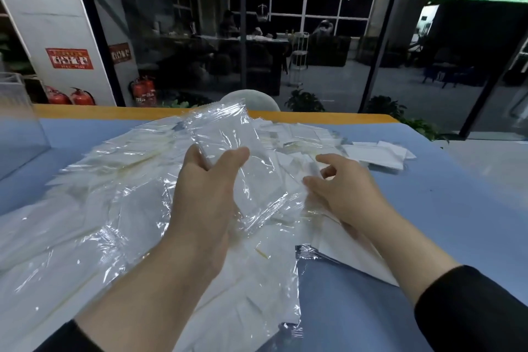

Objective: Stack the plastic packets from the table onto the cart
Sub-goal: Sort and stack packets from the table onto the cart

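Two hands work over one blue table [428, 203]. The left hand [205, 188] grasps one clear plastic packet [228, 137], lifted above the heap of packets [108, 208] that spreads from the table's middle to its near edge, too many to count. The right hand [343, 188], fingers loosely curled, touches the heap and holds nothing. Three red fire extinguishers [83, 96] stand beyond the far edge.

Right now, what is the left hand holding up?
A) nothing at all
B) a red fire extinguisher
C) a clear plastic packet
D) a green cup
C: the left hand grips a clear plastic packet lifted above the heap of packets on the blue table, while the right hand reaches in beside it.
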Tool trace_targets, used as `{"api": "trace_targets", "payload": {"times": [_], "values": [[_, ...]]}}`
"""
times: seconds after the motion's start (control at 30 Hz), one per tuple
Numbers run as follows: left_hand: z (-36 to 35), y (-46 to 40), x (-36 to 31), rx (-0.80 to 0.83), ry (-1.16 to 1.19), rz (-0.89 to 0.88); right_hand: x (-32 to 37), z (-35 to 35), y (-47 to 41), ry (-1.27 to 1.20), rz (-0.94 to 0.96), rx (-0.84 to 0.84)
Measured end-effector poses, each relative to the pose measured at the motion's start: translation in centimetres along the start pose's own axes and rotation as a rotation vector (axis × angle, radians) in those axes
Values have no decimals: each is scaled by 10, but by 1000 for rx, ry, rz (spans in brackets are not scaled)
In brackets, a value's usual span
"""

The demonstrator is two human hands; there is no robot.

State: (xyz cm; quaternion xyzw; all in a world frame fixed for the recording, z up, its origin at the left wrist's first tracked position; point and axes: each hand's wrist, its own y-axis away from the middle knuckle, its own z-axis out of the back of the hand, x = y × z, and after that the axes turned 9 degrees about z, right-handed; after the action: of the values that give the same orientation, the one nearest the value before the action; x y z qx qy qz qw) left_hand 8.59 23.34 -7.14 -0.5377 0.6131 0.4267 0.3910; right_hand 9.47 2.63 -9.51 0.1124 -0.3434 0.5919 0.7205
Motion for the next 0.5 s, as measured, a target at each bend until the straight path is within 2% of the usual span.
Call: {"api": "trace_targets", "payload": {"times": [0.1, 0.23, 0.37, 0.5], "values": [[-1, 3, -1, 3, 4, 1, 1, -3, 0, -249, -3, -54], [0, 5, -3, 6, 35, 7, 0, 8, 2, -465, -59, -138], [-4, 8, -5, 29, 43, 4, 4, 16, 10, -645, -138, -14], [-5, 8, -4, 22, 12, 8, 5, 13, 10, -557, -177, -9]]}}
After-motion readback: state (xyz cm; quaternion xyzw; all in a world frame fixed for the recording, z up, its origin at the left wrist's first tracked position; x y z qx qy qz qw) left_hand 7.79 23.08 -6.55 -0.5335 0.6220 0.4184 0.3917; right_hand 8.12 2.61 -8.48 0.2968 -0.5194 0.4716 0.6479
